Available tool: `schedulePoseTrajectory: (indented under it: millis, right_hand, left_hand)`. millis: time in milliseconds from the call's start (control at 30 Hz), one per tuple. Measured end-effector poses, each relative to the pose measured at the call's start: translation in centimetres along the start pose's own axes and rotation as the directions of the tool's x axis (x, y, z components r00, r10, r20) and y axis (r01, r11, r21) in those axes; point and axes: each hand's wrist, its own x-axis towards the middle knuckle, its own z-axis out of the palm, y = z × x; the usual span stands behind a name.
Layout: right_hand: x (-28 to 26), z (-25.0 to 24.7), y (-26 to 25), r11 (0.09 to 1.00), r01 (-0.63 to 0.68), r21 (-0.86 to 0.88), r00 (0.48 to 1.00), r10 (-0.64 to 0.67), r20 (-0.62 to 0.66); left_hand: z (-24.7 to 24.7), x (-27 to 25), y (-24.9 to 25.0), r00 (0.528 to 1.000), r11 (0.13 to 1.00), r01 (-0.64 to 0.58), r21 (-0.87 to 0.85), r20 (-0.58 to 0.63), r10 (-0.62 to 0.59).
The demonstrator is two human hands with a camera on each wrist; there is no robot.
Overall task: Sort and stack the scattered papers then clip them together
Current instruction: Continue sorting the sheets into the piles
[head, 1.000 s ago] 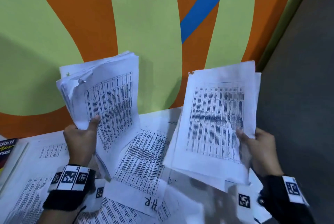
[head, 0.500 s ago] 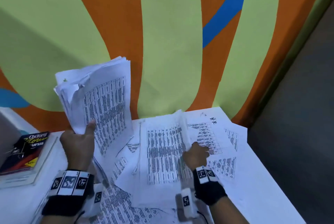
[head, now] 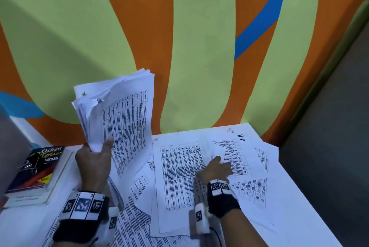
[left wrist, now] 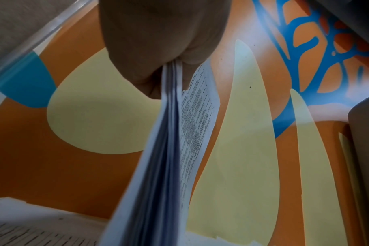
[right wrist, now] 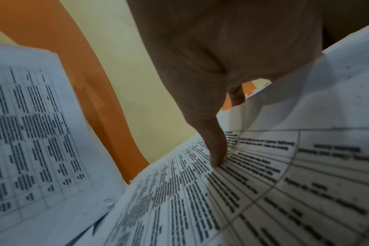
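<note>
While the left hand [head: 93, 164] grips the gathered stack [head: 123, 119] upright above the table [head: 295, 216] | right hand [head: 216, 169] pinches a loose sheet [head: 179, 177] lying mid-table | advice: peel one sheet only, square its edges against the stack.

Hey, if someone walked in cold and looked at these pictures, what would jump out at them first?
Probably the thick stack of papers raised upright in the left hand, against a vivid orange and green wall. Below it, loose printed sheets cover the white table, where the right hand reaches in among them.
</note>
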Motion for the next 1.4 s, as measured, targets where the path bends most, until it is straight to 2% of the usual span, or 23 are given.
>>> schedulePoseTrajectory:
  millis: [67, 133, 167, 233, 333, 367, 433, 600, 700, 767, 800, 867, 900, 1000, 1067, 1133, 1167, 1233, 1300, 1333, 1400]
  right_hand:
    - [-0.3, -0.1, -0.3, 1.000, -0.020, 0.004, 1.000, 0.020, 0.005]
    - [-0.2, -0.1, -0.1, 0.992, -0.019, 0.122, 1.000, 0.021, -0.010]
    - [0.0, 0.0, 0.0, 0.982, 0.017, 0.186, 1.000, -0.014, -0.019]
    - [0.3, 0.1, 0.7, 0.975, 0.088, 0.203, 0.996, -0.086, -0.021]
    - [0.0, -0.9, 1.8, 0.958, 0.102, 0.268, 0.994, -0.087, -0.065]
    - [-0.1, -1.8, 2.1, 0.947, 0.151, 0.283, 0.987, -0.129, -0.093]
    - [-0.2, -4.6, 3.0, 0.926, 0.295, 0.235, 0.954, -0.272, -0.125]
    - [0.3, -15.9, 3.4, 0.856, 0.489, 0.167, 0.872, -0.475, -0.121]
    - [0.0, -22.2, 1.9, 0.821, 0.570, -0.033, 0.814, -0.569, -0.118]
    - [0.1, -24.9, 0.2, 0.786, 0.593, -0.175, 0.793, -0.608, -0.046]
    - [0.2, -25.7, -0.8, 0.769, 0.580, -0.269, 0.799, -0.601, 0.006]
    - [0.6, -25.6, -2.7, 0.705, 0.546, -0.453, 0.822, -0.556, 0.124]
    - [0.7, -24.8, -3.7, 0.651, 0.561, -0.511, 0.815, -0.544, 0.201]
    - [2.7, -19.8, -4.8, 0.566, 0.615, -0.548, 0.786, -0.497, 0.368]
    - [4.8, -15.3, -3.9, 0.523, 0.612, -0.593, 0.788, -0.464, 0.404]
    - [6.4, -11.6, -2.9, 0.534, 0.624, -0.570, 0.780, -0.462, 0.421]
    - [6.9, -10.0, -2.7, 0.544, 0.648, -0.534, 0.762, -0.482, 0.433]
    - [6.7, -8.0, -2.9, 0.497, 0.710, -0.499, 0.703, -0.544, 0.459]
    - [5.7, -5.9, -3.9, 0.380, 0.802, -0.460, 0.588, -0.636, 0.499]
    - [5.2, -4.9, -4.3, 0.310, 0.851, -0.424, 0.511, -0.675, 0.532]
    - [4.4, -2.7, -5.4, 0.244, 0.908, -0.340, 0.409, -0.691, 0.597]
  left_hand:
    - [-0.1, 0.0, 0.1, 1.000, 1.000, 0.014, 0.016, 0.016, -0.014]
    - [-0.2, 0.0, 0.1, 0.999, 1.000, 0.016, 0.027, 0.030, -0.017]
    - [-0.3, 0.0, 0.0, 0.999, 1.000, 0.017, 0.026, 0.037, -0.018]
    - [-0.4, 0.2, -0.3, 0.999, 1.000, 0.022, 0.001, 0.044, -0.022]
    - [-1.0, 0.7, -0.6, 0.999, 1.000, 0.006, -0.017, 0.039, -0.006]
    - [-1.3, 0.8, -0.6, 0.999, 1.000, 0.002, -0.009, 0.036, -0.002]
    - [-1.7, 1.0, -0.9, 1.000, 1.000, 0.009, -0.014, 0.028, -0.009]
    - [-2.5, 1.0, -0.8, 0.999, 0.999, 0.027, -0.036, 0.019, -0.026]
    - [-2.7, 0.7, -0.3, 1.000, 1.000, 0.014, -0.026, 0.020, -0.013]
    - [-2.8, 0.5, 0.0, 0.999, 1.000, 0.011, -0.021, 0.031, -0.011]
    - [-2.8, 0.5, 0.0, 0.999, 1.000, 0.014, -0.024, 0.034, -0.013]
    - [-2.9, 0.8, -0.4, 0.999, 0.999, 0.020, -0.040, 0.034, -0.019]
    - [-2.9, 0.9, -0.5, 0.999, 0.998, 0.028, -0.051, 0.032, -0.026]
    - [-2.8, 0.9, -0.5, 0.999, 0.997, 0.049, -0.065, 0.016, -0.048]
    - [-2.6, 0.6, -0.4, 0.999, 0.997, 0.044, -0.056, 0.003, -0.044]
    - [-2.5, 0.5, -0.5, 0.999, 0.998, 0.037, -0.042, 0.000, -0.037]
    - [-2.5, 0.5, -0.5, 0.999, 0.999, 0.035, -0.024, -0.002, -0.035]
    - [-2.4, 0.7, -0.7, 0.999, 0.999, 0.035, 0.006, -0.008, -0.035]
    - [-2.1, 0.9, -0.8, 0.999, 0.999, 0.035, 0.004, -0.017, -0.035]
    - [-1.8, 0.9, -0.8, 0.999, 0.999, 0.036, -0.003, -0.018, -0.036]
    - [-1.5, 1.0, -0.7, 0.999, 0.999, 0.040, -0.007, -0.022, -0.041]
